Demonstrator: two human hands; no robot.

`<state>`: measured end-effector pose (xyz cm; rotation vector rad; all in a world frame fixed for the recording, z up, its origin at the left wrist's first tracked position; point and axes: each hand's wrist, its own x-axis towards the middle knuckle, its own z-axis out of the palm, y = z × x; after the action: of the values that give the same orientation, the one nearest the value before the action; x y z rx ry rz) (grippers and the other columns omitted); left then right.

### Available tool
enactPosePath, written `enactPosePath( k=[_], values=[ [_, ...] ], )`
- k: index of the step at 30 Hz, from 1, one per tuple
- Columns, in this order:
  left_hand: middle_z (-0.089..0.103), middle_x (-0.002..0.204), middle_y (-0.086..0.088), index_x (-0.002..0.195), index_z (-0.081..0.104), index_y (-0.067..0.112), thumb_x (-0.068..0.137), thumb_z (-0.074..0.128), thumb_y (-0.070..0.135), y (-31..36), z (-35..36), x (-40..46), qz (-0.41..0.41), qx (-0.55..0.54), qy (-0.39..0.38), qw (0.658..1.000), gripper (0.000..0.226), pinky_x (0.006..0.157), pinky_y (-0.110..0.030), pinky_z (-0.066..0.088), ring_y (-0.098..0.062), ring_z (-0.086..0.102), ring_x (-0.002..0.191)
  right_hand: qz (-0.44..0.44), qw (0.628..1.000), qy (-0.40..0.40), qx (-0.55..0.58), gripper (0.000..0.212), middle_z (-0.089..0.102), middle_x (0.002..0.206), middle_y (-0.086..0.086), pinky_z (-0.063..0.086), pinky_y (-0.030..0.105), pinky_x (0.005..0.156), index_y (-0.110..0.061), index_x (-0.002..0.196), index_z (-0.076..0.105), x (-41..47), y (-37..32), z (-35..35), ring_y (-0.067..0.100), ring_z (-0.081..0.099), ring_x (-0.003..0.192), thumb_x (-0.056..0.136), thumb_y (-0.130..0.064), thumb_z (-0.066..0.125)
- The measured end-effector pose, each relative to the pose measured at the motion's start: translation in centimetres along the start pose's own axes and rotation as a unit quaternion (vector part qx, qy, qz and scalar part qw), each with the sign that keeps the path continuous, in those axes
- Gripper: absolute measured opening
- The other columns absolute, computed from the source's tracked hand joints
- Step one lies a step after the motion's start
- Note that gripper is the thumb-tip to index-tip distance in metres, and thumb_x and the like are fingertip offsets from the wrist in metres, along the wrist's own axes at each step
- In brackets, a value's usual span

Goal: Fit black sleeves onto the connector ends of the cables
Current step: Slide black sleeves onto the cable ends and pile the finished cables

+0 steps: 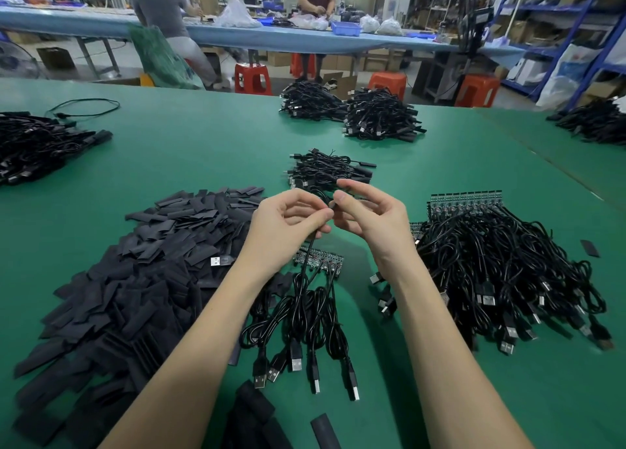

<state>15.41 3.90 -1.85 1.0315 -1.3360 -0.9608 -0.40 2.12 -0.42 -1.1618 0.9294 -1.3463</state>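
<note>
Both my hands are raised over the green table (203, 150), close together. My left hand (288, 220) pinches a thin black cable (306, 262) that hangs down to a strip of small circuit boards (320, 259). My right hand (369, 211) pinches the cable's upper end between thumb and fingers; what sits at that end is hidden by the fingers. A big heap of flat black sleeves (142, 279) lies at the left. A short row of cables with USB plugs (305, 353) lies below my hands.
A large pile of black cables with board strips (501, 272) lies at the right. A small cable heap (330, 172) sits just beyond my hands, with bigger bundles (352, 113) farther back and others at the far left (37, 147). Loose sleeves (325, 430) lie near the front edge. People work at a blue bench behind.
</note>
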Motion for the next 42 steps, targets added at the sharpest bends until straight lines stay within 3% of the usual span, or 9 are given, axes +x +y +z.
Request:
enactPosePath(
  k=[7,12,16,22,27,31,36,39,42],
  values=[
    [0.075,0.093,0.004,0.102,0.071,0.029,0.085,0.081,0.031,0.3,-1.0,-0.6,-0.128,0.177,-0.228,0.949,0.019,0.087,-0.029,0.05,-0.017,0.07,0.081,0.005,0.987,0.141,0.078,0.03,0.077,0.085,0.003,0.056,0.021,0.061,-0.016,0.121,0.067,0.5,-1.2,-2.0,0.014,0.069,0.07,0.092,-0.013,0.074],
    [0.078,0.093,0.0,0.103,0.066,0.026,0.09,0.075,0.021,0.3,-0.8,-0.5,-0.113,0.167,-0.19,0.961,0.017,0.085,-0.032,0.051,-0.035,0.074,0.089,0.024,0.982,0.16,0.098,0.032,0.076,0.093,0.008,0.059,0.023,0.062,-0.008,0.125,0.06,0.8,-1.1,-2.5,0.016,0.07,0.067,0.095,-0.011,0.07],
    [0.077,0.096,0.001,0.101,0.057,0.025,0.087,0.079,0.018,0.4,-1.1,0.4,-0.1,0.143,-0.089,0.981,0.027,0.082,-0.04,0.056,-0.022,0.077,0.081,0.091,0.988,0.123,0.002,0.05,0.072,0.112,0.007,0.063,0.03,0.069,-0.009,0.141,0.05,1.2,-1.6,-3.6,0.024,0.077,0.082,0.099,-0.031,0.066],
    [0.069,0.087,0.013,0.092,0.057,0.028,0.087,0.074,0.015,2.4,0.2,6.4,0.051,0.321,-0.01,0.946,0.022,0.07,-0.01,0.046,0.003,0.064,0.064,0.179,0.942,0.011,-0.285,0.091,0.074,0.099,0.008,0.062,0.042,0.085,-0.008,0.158,0.015,0.9,-1.3,-3.5,0.022,0.076,0.085,0.092,-0.039,0.071],
    [0.068,0.104,0.004,0.102,0.056,0.024,0.09,0.068,0.017,1.6,2.2,13.2,0.082,0.451,-0.039,0.888,0.018,0.088,-0.04,0.051,-0.023,0.063,0.095,0.137,0.924,0.054,-0.353,0.107,0.076,0.083,-0.001,0.055,0.039,0.096,-0.01,0.159,-0.016,0.8,-1.2,-3.3,0.019,0.075,0.081,0.095,-0.038,0.065],
    [0.069,0.109,-0.003,0.108,0.056,0.02,0.092,0.064,0.017,-1.4,3.3,15.8,0.106,0.573,-0.101,0.806,0.019,0.088,-0.039,0.048,-0.03,0.059,0.105,0.107,0.903,-0.022,-0.416,0.086,0.076,0.093,-0.004,0.055,0.039,0.095,-0.026,0.161,0.017,0.6,-1.2,-3.5,0.018,0.073,0.092,0.092,-0.041,0.067],
    [0.062,0.116,-0.005,0.106,0.059,0.019,0.092,0.065,0.021,-4.5,3.4,16.5,0.105,0.653,-0.159,0.733,0.015,0.094,-0.041,0.041,-0.028,0.05,0.115,0.097,0.855,-0.159,-0.484,0.048,0.07,0.105,-0.014,0.04,0.009,0.062,-0.031,0.136,0.059,0.4,-0.3,-2.5,0.0,0.061,0.087,0.092,-0.045,0.069],
    [0.057,0.129,-0.004,0.114,0.062,0.019,0.093,0.065,0.025,-4.4,2.8,15.8,0.121,0.633,-0.154,0.749,0.022,0.101,-0.043,0.04,-0.027,0.047,0.123,0.11,0.845,-0.176,-0.493,0.043,0.07,0.106,-0.011,0.043,0.02,0.072,-0.027,0.131,0.063,0.3,0.3,-1.8,0.007,0.06,0.094,0.091,-0.043,0.071],
    [0.058,0.127,-0.005,0.115,0.062,0.017,0.092,0.067,0.026,-3.3,1.8,13.5,0.111,0.542,-0.122,0.824,0.026,0.104,-0.044,0.04,-0.027,0.048,0.121,0.125,0.815,-0.192,-0.532,0.04,0.071,0.113,-0.006,0.045,0.023,0.086,-0.024,0.122,0.069,0.2,0.6,-1.2,0.013,0.063,0.105,0.088,-0.043,0.076]
  ],
)
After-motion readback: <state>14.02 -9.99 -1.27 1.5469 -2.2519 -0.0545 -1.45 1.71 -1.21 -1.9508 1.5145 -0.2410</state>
